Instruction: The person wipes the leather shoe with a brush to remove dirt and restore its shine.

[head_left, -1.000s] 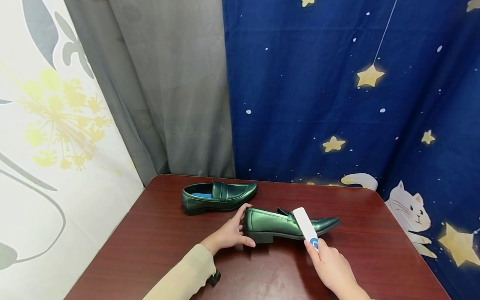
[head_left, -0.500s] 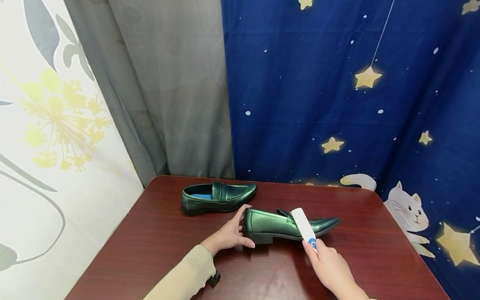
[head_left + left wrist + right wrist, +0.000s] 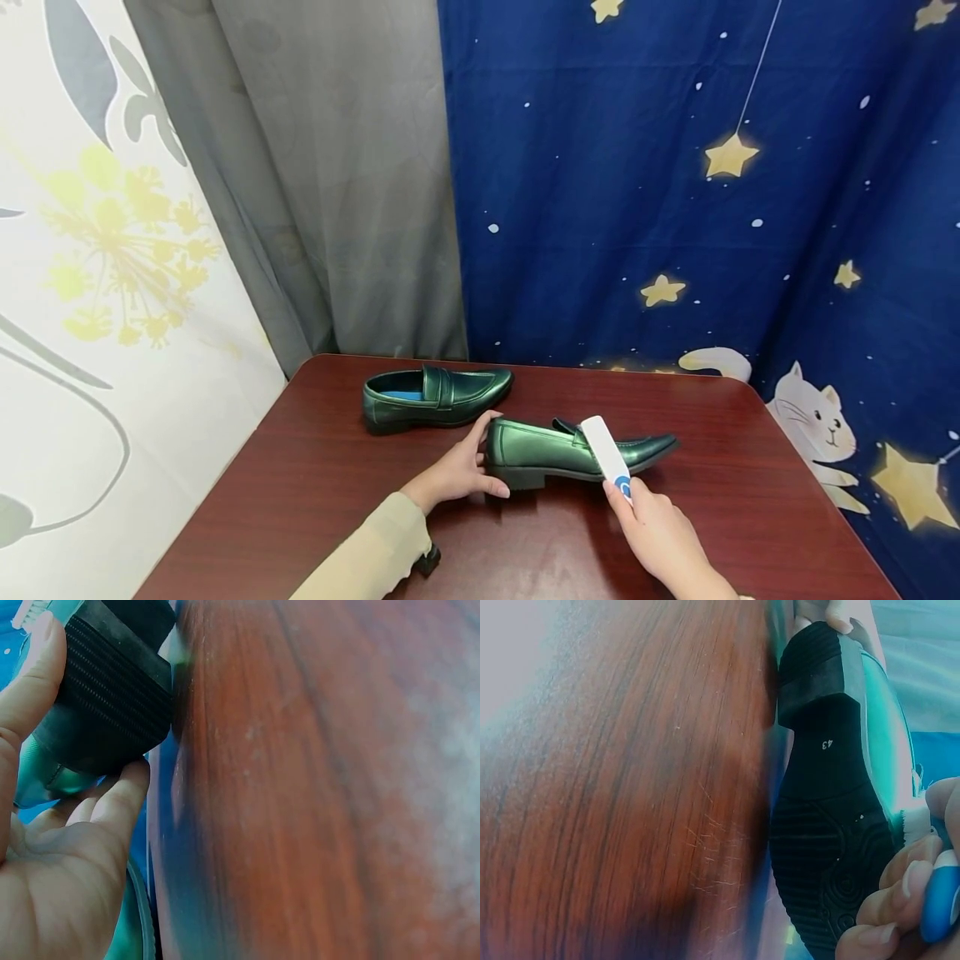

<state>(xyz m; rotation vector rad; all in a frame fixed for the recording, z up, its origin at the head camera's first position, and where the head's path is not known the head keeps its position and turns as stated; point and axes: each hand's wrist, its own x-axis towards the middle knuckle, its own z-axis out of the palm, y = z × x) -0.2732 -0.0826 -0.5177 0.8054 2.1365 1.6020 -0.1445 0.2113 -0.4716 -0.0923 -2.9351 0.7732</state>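
In the head view my left hand (image 3: 459,471) holds a green metallic loafer (image 3: 528,446) by its heel, thumb on the near side and fingers behind. The loafer points right and appears raised just off the table; its black ribbed sole (image 3: 821,761) faces the right wrist camera. My right hand (image 3: 663,533) grips a white brush (image 3: 606,446) by its blue-marked handle. White bristles (image 3: 915,825) lie against the loafer's upper, near the strap; the head view hides them behind the brush's back. The matching loafer (image 3: 468,393) stands upright behind, blue insole showing.
A reddish-brown wooden table (image 3: 315,442) carries everything. Behind its far edge hang a grey curtain (image 3: 360,183) and a blue starry curtain (image 3: 585,167). A small black object (image 3: 427,560) sits beside the left sleeve.
The brush has shifted slightly left over the loafer's upper, and my right hand with it. The left hand keeps its hold on the heel. The head view has drifted a little.
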